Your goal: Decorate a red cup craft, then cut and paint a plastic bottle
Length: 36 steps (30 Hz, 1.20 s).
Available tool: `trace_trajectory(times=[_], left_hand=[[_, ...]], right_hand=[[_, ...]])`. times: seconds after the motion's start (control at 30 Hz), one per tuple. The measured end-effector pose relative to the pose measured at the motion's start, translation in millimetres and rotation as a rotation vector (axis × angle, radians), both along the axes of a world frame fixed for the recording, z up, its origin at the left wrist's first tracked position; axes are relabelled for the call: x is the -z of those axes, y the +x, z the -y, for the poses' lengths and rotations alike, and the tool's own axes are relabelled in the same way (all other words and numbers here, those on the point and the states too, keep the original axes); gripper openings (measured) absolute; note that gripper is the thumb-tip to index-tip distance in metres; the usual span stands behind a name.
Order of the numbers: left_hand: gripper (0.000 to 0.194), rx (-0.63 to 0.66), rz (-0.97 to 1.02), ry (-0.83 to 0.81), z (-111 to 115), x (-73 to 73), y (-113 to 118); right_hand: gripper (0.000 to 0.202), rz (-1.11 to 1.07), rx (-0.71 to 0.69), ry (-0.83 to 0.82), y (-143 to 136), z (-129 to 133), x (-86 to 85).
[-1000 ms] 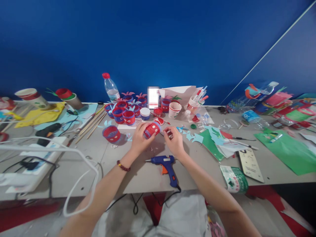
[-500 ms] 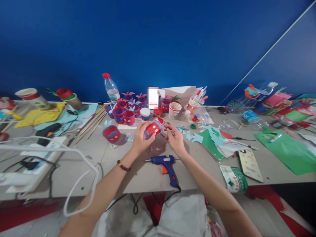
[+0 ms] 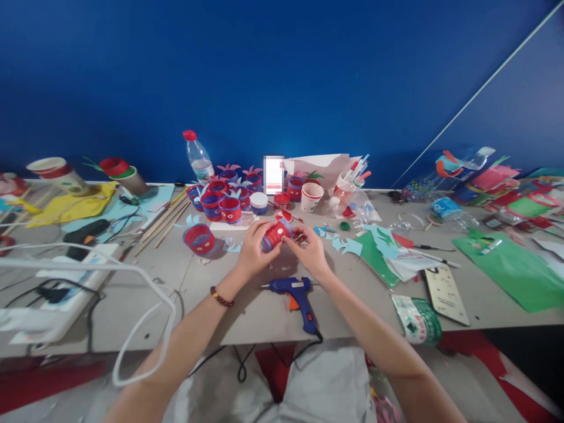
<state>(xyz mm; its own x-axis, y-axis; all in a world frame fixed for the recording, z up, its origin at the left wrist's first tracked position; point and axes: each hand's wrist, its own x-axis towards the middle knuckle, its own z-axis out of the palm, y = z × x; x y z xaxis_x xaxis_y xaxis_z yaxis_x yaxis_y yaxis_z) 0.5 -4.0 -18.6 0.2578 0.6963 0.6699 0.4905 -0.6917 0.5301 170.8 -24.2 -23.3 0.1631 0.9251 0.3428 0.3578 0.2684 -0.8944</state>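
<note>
A person holds a red cup [image 3: 274, 237], dotted white and banded blue, over the middle of a grey desk [image 3: 251, 320], well in from its front edge. The left hand [image 3: 257, 251] is clamped around one side of the cup. The fingertips of the right hand [image 3: 312, 251] are gathered at the opposite side; whether they pinch a small piece there cannot be told. A blue glue gun [image 3: 297, 289] lies nearer the front edge, its nozzle toward the desk's left end. A matching cup [image 3: 199, 239] with pale-blue paper leaves [image 3: 192, 220] stands to the left, and more red-and-blue cups [image 3: 230, 210] crowd toward the back edge. Careful work here would seem to call for a steady but gentle left grip, since a thin wall could dent, with the right fingertips pressing lightly and squarely. Wrists are best raised clear of the gun, whose tip may be hot.
</note>
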Motion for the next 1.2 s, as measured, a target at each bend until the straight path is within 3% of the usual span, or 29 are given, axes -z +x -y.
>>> trace_trajectory(times=[0.2, 0.87, 1.1, 1.2], left_hand=[[0.038, -0.012, 0.015, 0.011, -0.2, 2.0, 1.1], [0.029, -0.016, 0.060, -0.026, -2.8, 3.4, -0.9], [0.017, -0.190, 0.205, -0.019, -9.0, 2.9, -6.6], [0.019, -0.270, 0.325, -0.090, -12.6, 2.6, -9.5]], right_hand=[[0.022, 0.065, -0.013, 0.007, -1.8, 0.4, 1.3], [0.015, -0.005, -0.025, 0.034, -1.1, 0.8, 0.5], [0.017, -0.001, 0.041, 0.038, 2.3, -2.3, 0.9], [0.015, 0.073, 0.046, 0.099, 5.1, -2.5, -0.4]])
